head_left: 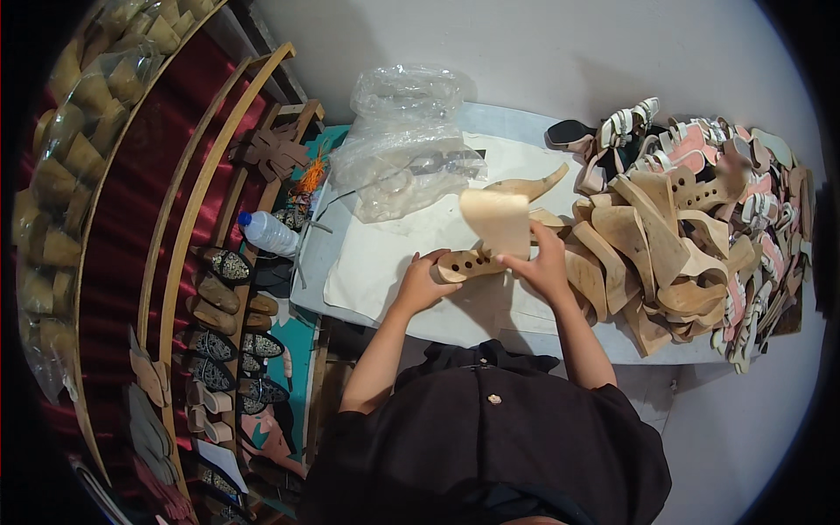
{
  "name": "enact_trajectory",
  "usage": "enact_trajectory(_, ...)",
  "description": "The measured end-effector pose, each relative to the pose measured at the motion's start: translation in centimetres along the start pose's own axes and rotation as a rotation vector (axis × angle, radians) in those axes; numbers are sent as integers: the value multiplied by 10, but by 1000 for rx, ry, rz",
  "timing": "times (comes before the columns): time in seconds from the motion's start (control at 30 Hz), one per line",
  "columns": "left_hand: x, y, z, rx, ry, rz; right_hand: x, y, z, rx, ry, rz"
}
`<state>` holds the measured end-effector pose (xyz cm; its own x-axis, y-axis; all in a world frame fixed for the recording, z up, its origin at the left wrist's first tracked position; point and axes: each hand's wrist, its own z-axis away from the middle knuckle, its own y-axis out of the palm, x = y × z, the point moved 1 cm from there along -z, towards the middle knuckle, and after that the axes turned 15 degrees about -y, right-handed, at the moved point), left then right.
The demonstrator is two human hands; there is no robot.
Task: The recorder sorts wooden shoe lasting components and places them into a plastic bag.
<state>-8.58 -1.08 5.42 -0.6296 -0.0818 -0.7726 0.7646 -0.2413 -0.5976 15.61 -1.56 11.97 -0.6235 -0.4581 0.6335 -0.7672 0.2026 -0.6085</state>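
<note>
Over the table's near middle, both my hands hold pale wooden shoe-sole work. My left hand point(423, 283) is closed around the rounded end of a wooden sole point(464, 263) with a row of dark round holes. My right hand point(544, 265) grips the lower right edge of a broad, smooth wooden piece point(495, 219) standing up against that sole. Whether the two parts are joined I cannot tell. Just beyond them, a curved wooden sole point(534, 185) lies on white paper point(376, 262).
A heap of wooden wedge soles point(643, 236) covers the table's right, with white and pink sandals point(687, 144) behind it. Crumpled clear plastic point(398, 166) lies at the back left. Left of the table, a rack holds shoes point(214, 346) and a blue-capped bottle point(269, 234).
</note>
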Motion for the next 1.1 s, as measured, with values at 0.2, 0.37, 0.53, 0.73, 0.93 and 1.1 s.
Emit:
enact_trajectory(0.2, 59, -21, 9, 143, -105, 427, 24, 52, 0, 166, -88, 226)
enact_trajectory(0.37, 80, -23, 23, 169, -186, 621, 19, 92, -2, 211, -271, 506)
enact_trajectory(0.53, 71, -31, 26, 189, -185, 611, 14, 107, -4, 56, -402, 610)
enact_trajectory(0.73, 35, -51, 25, -142, 28, 480, 14, 84, -15, 148, -280, 467)
enact_trajectory(0.93, -34, -73, 16, -185, 247, -210, 54, 58, -5, 314, -269, 246)
enact_trajectory(1.1, 3, -75, 33, -158, 191, -74, -22, 40, -13, 267, -40, -221)
